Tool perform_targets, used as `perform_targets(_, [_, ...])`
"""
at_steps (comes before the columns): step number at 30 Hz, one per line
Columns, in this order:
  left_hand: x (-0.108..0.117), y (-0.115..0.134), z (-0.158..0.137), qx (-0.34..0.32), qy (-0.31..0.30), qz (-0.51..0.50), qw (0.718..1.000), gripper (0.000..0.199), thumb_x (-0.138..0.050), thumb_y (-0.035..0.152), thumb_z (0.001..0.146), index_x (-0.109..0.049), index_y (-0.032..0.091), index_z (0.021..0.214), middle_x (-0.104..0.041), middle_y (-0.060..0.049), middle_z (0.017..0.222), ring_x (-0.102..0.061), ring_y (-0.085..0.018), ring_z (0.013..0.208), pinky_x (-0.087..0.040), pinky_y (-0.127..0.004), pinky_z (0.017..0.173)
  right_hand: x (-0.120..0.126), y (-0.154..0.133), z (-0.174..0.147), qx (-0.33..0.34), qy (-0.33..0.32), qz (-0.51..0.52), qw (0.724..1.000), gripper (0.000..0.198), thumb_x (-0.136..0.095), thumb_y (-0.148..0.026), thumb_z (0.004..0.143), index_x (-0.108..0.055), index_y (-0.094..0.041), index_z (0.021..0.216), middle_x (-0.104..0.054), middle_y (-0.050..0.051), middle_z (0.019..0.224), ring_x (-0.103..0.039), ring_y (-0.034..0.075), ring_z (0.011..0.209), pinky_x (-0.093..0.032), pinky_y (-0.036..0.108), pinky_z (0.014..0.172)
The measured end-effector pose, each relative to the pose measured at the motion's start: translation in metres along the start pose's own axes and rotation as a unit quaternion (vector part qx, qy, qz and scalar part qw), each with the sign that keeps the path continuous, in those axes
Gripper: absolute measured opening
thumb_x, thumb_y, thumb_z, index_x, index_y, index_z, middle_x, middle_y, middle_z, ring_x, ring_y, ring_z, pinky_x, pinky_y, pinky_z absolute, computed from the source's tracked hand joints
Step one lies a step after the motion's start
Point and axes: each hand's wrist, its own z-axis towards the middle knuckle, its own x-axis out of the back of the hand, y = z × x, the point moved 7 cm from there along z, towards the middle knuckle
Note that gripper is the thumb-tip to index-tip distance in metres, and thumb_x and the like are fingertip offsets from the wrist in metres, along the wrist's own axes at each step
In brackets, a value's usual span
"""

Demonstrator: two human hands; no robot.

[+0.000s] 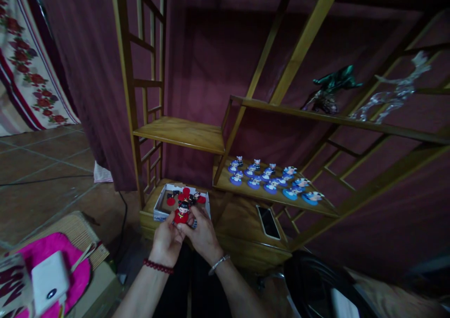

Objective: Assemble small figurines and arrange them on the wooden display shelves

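A small doll figurine [182, 212] with black hair and a red outfit sits upright between my two hands, just in front of an open box. My left hand [166, 241] has its fingers closed on the doll's left side. From the other side, my right hand [203, 235] grips the same doll with thumb and fingers. Behind them, the shallow white cardboard box [160, 200] holds several similar red and black figurines [185, 194]. The box rests on the low wooden shelf. The doll's base is partly hidden by my fingers.
Rows of blue and purple figurines [270, 185] stand on a raised shelf to the right. A phone [268, 222] lies below them. Higher up are a green ornament [335, 84] and a clear deer ornament [393, 93]. A white power bank [51, 281] lies on pink cloth at lower left.
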Motion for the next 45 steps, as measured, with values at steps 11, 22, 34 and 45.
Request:
perform_targets(11, [-0.002,0.020,-0.003,-0.034,0.016,0.032,0.999,0.014,-0.044,0.014,0.078,-0.058,0.010,0.079,-0.062,-0.007,0.065,-0.059,-0.013,0.054,-0.049,-0.024,0.051,0.003,-0.016,0.009,0.013,0.008,0.017,1.000,0.017,-0.064,-0.017,0.061,-0.050,-0.019,0.069,-0.052,-0.001,0.076,-0.049,0.015,0.075,-0.040,0.025,0.068])
perform_targets(22, [-0.011,0.057,-0.016,-0.126,0.060,0.018,0.990,0.015,-0.047,0.007,0.075,-0.061,0.011,0.079,-0.062,-0.002,0.065,-0.055,-0.008,0.051,-0.040,-0.016,0.044,-0.001,-0.040,0.028,0.035,-0.019,0.056,0.998,0.023,-0.063,-0.021,0.065,-0.053,-0.022,0.086,-0.060,-0.001,0.086,-0.055,0.015,0.081,-0.042,0.025,0.071])
perform_targets(34, [-0.043,0.095,-0.032,-0.201,0.002,0.004,0.980,0.019,-0.044,0.008,0.075,-0.062,0.011,0.083,-0.064,-0.003,0.075,-0.057,-0.008,0.058,-0.042,-0.016,0.049,0.022,-0.083,0.060,0.086,-0.008,0.065,0.994,0.029,-0.063,-0.024,0.066,-0.055,-0.021,0.094,-0.063,0.000,0.089,-0.058,0.014,0.079,-0.045,0.025,0.073])
perform_targets(45, [-0.072,0.124,-0.038,-0.287,-0.043,-0.009,0.957,0.015,-0.051,0.007,0.068,-0.058,0.012,0.081,-0.062,-0.003,0.074,-0.057,-0.009,0.061,-0.044,-0.019,0.057,0.042,-0.116,0.089,0.135,-0.009,0.085,0.987,0.025,-0.062,-0.027,0.068,-0.055,-0.021,0.091,-0.063,-0.001,0.089,-0.059,0.013,0.080,-0.047,0.026,0.075])
